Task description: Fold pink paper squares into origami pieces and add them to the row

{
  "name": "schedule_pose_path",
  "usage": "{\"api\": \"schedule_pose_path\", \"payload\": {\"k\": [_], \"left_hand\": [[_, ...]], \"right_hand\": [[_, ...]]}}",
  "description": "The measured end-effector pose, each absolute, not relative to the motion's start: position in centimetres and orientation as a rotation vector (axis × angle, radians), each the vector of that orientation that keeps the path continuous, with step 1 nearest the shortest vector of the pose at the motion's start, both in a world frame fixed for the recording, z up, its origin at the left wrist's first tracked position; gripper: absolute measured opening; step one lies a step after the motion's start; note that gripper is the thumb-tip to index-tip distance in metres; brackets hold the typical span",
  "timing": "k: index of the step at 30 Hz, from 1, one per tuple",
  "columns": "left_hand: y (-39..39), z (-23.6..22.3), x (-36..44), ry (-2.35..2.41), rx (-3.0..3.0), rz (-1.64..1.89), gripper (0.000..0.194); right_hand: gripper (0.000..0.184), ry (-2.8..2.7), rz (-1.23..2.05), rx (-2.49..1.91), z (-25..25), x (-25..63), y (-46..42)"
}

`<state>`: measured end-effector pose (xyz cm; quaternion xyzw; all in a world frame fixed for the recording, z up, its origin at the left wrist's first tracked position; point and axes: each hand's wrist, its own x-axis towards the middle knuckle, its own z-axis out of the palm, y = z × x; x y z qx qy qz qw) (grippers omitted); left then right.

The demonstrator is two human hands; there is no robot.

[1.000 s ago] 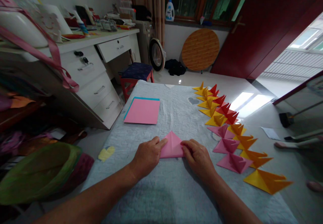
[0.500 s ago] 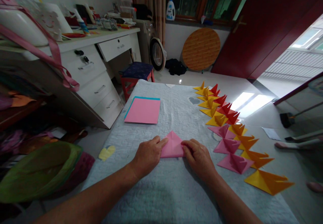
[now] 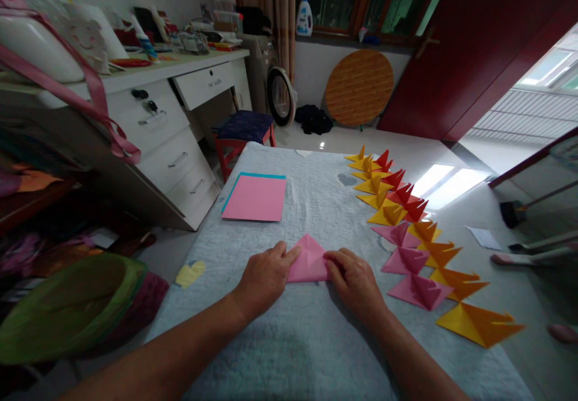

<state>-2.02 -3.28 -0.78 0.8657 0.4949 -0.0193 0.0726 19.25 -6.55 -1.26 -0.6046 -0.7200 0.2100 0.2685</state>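
A folded pink origami paper (image 3: 307, 262) lies on the cloth in front of me, its peak pointing away and its straight edge towards me. My left hand (image 3: 267, 273) is closed on the left corner, with the index finger stretched along the slanted side. At the right corner, my right hand (image 3: 351, 276) pinches the paper between thumb and fingers. The two outer corners are hidden under my hands. Further off to the left is a stack of square paper (image 3: 255, 197), pink on top with a blue edge showing beneath.
Rows of folded paper cranes in yellow (image 3: 386, 213), red (image 3: 413, 205), pink (image 3: 419, 291) and orange (image 3: 481, 324) stand along the right of the cloth-covered table (image 3: 271, 353). A green-lined bin (image 3: 67, 304) is on the floor at left, near a white desk (image 3: 158, 133) and a stool (image 3: 246, 127).
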Motion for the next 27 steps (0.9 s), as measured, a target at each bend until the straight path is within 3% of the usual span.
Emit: {"api": "schedule_pose_path", "payload": {"k": [11,20,27], "left_hand": [[-3.2,-1.4,-2.0,1.195,2.85,0.2,0.039],[-3.2,-0.1,-1.3,1.101,2.831,0.118,0.032],[-3.5,-0.2,-0.1,1.22,2.83,0.132,0.052]], "right_hand": [[0.025,-1.951,0.544,-1.628,-1.4,19.3,-6.5],[0.024,-1.945,0.543,-1.631,-1.2,19.2,-6.5],[0.021,-1.931,0.549,-1.593,-1.6,19.4,-6.6]]}}
